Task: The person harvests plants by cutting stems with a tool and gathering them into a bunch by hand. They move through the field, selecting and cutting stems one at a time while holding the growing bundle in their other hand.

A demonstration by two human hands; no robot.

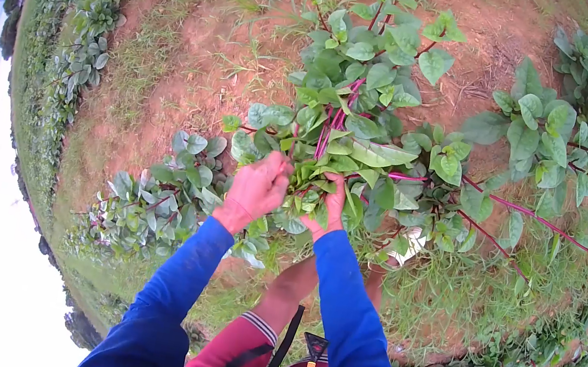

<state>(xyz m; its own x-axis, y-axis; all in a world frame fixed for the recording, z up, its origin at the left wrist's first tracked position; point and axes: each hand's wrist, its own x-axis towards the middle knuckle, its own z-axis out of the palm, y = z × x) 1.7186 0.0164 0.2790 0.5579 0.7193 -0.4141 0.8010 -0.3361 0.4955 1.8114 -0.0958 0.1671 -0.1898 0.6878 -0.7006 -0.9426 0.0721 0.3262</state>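
A bunch of Malabar spinach [320, 176], with green leaves and purple-red stems, lies in my right hand [328, 209], the fingers wrapped round its near side. Just left of the bunch, my left hand [260, 187] is closed with its fingertips pinched together by a thin reddish strand. What that pinch holds is too small to make out. Straight beyond both hands, bright magenta stems [331, 131] run through the broad leaves of a Malabar spinach plant [382, 78].
A lower leafy plant [159, 200] grows left of my forearms. Long red stems [530, 214] stretch out to the right, below another leafy plant [532, 130]. Reddish soil [208, 45] with patches of grass lies around. A whitish object [412, 246] shows near my legs.
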